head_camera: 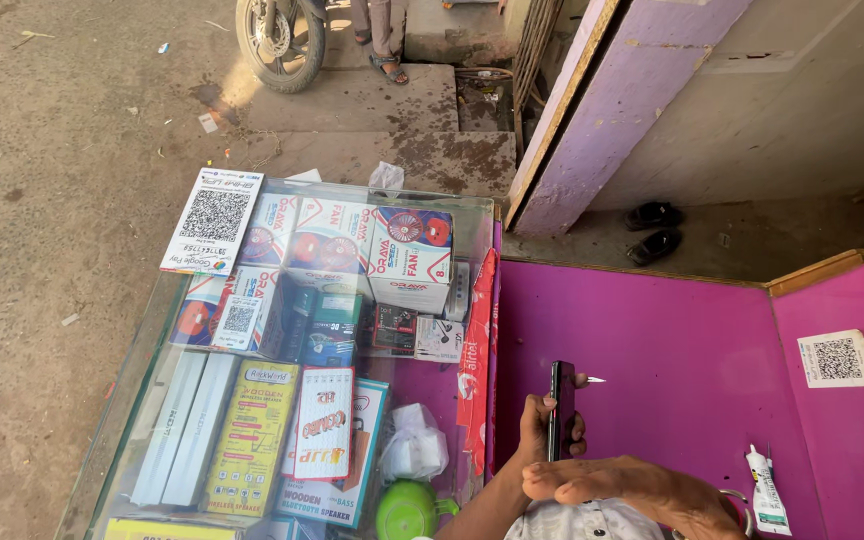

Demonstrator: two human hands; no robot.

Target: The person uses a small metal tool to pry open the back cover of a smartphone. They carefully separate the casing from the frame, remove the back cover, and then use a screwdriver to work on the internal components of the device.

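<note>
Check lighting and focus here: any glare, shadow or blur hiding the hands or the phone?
Head view: sunlit and sharp; faint reflections on the glass case; left hand and dark phone clear against the pink counter; right hand shaded, cut by the frame edge.

Street shop: glass display case (472,215) of boxed goods (407,255).

Glass case (152,330) left of counter (672,340); tube (765,490) on counter.

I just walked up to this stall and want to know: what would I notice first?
The bright pink counter on the right catches the eye first. At its bottom edge, the left hand holds a dark phone upright, with the right hand beside it. On the left sits a glass display case packed with colourful boxes.
</note>
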